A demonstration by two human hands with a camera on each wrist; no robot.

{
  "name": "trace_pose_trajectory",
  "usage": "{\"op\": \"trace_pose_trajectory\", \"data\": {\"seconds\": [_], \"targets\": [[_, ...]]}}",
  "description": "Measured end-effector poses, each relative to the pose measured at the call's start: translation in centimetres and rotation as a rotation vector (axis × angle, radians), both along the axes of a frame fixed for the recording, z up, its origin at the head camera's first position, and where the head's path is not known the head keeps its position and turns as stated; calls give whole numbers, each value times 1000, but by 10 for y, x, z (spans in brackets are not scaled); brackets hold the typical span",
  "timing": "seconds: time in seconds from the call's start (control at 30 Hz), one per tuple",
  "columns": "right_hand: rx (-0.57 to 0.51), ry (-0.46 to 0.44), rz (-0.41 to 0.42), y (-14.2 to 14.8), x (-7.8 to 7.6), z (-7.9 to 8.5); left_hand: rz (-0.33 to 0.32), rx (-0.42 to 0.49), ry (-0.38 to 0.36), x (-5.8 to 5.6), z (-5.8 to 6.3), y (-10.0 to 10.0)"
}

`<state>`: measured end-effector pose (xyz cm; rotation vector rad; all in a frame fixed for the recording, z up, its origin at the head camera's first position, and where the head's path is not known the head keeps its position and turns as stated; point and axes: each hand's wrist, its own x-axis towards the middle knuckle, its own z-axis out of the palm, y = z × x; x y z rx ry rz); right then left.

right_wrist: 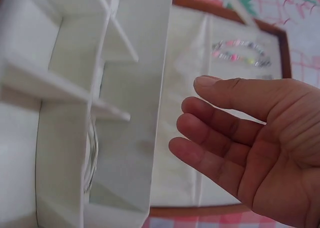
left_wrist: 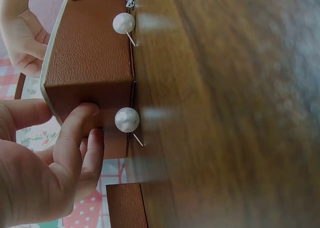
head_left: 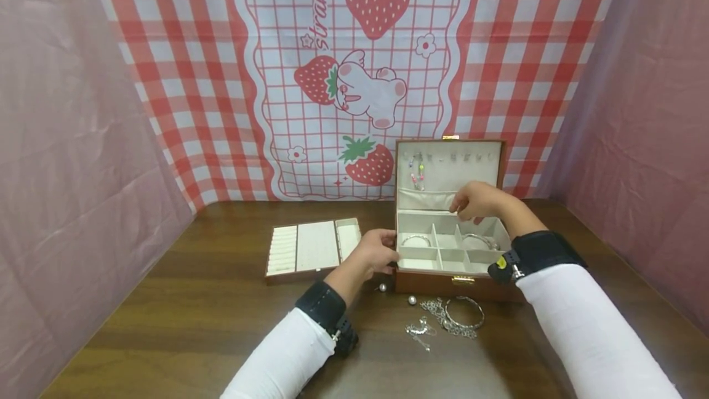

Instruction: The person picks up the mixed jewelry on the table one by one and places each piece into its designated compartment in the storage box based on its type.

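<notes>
An open brown jewelry box (head_left: 426, 283) with a cream divided interior stands at the right of the table. My left hand (head_left: 378, 251) grips its left side wall, thumb at the rim and fingers against the brown leather-like outside. Over the back compartments, in front of the raised lid, hovers my right hand (head_left: 479, 201); its fingers are loosely bent with nothing between them, as the right wrist view shows. A thin silvery bangle (head_left: 415, 237) lies in the back left compartment, another bangle (head_left: 490, 242) in the back right. A colorful beaded bracelet (right_wrist: 240, 53) hangs inside the lid.
Left of the box lies a shallow tray (head_left: 318, 245) with ring rolls. Two pearl earrings (left_wrist: 126, 120) lie close by the box's base. In front are a round bangle (head_left: 480, 313) with silvery chains (head_left: 437, 310) and a smaller necklace (head_left: 421, 331). A checked strawberry cloth (head_left: 354, 79) hangs behind.
</notes>
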<state>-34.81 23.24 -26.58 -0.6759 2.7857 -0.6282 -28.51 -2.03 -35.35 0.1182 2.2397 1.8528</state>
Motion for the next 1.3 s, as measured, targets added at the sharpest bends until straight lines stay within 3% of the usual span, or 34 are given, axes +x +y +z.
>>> {"op": "trace_pose_trajectory", "data": {"seconds": [0.17,0.4,0.77,0.93,1.13,1.3], "targets": [[-102,46,31,-5,12,-4,-13,16,-1,0,0,0],[-266,30,19,-7,33,-13,-17,57,-23,-1,-1,-3],[-274,187,62,-20,64,-11,-80,121,-48,4,-1,-18],[-259,276,129,-28,75,-11,-89,-45,52,10,3,-31],[-287,320,222,-37,88,-14,-151,-346,297,18,14,-46],[-258,335,235,-42,94,-18,-237,-476,443,25,24,-53]]}}
